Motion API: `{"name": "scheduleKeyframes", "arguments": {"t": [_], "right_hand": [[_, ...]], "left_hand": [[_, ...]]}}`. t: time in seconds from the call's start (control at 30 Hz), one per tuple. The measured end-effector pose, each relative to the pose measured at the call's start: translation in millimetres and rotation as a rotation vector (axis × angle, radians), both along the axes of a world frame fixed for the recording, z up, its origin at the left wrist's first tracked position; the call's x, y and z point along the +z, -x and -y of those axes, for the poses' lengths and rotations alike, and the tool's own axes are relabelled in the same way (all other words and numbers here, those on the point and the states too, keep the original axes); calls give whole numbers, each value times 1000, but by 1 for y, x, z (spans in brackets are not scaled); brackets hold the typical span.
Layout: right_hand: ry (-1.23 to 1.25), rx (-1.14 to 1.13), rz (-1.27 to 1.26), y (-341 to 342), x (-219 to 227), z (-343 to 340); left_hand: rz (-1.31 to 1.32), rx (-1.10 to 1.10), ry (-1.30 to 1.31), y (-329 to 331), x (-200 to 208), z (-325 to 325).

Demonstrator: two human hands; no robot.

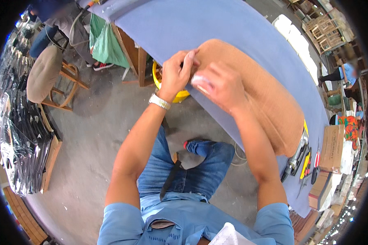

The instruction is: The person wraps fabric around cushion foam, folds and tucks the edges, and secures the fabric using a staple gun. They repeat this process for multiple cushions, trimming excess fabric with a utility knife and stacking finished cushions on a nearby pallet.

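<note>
A long brown fabric-covered cushion (253, 90) with rounded corners lies across the blue-covered table (159, 24). At its far left corner my left hand (179, 72) is closed, thumb and fingers pinched at the fabric edge. Close beside it, my right hand (223, 85) is curled over the cushion's near edge and smeared by motion. Something small and whitish (201, 81) shows at its fingers, too blurred to name. A metal-banded watch (159, 101) circles my left wrist.
Pliers, a cutter and other hand tools (306, 163) lie at the table's right end. Below its near edge is a yellow round container (180, 96). A padded stool (45, 75) and dark stacked pieces (26, 143) stand left. Other people are farther off.
</note>
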State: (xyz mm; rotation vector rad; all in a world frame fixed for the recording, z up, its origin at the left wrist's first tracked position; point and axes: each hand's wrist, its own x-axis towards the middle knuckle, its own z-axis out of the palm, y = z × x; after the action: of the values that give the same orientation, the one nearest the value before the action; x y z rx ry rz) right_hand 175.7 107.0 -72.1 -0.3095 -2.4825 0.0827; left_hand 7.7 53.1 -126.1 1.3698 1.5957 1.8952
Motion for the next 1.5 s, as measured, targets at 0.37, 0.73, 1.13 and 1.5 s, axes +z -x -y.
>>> {"name": "scheduleKeyframes", "arguments": {"t": [0.37,0.73,1.13,1.5], "right_hand": [[265,8,-14,-1,0,-3],[217,-216,161,-6,52,47],[-48,-150,236,14,24,1],[34,-251,185,8,33,-7]], "left_hand": [[-642,-72,32,1,14,56],[-773,-102,100,15,41,37],[-744,-109,307,28,53,24],[-498,-353,389,47,40,8]]}}
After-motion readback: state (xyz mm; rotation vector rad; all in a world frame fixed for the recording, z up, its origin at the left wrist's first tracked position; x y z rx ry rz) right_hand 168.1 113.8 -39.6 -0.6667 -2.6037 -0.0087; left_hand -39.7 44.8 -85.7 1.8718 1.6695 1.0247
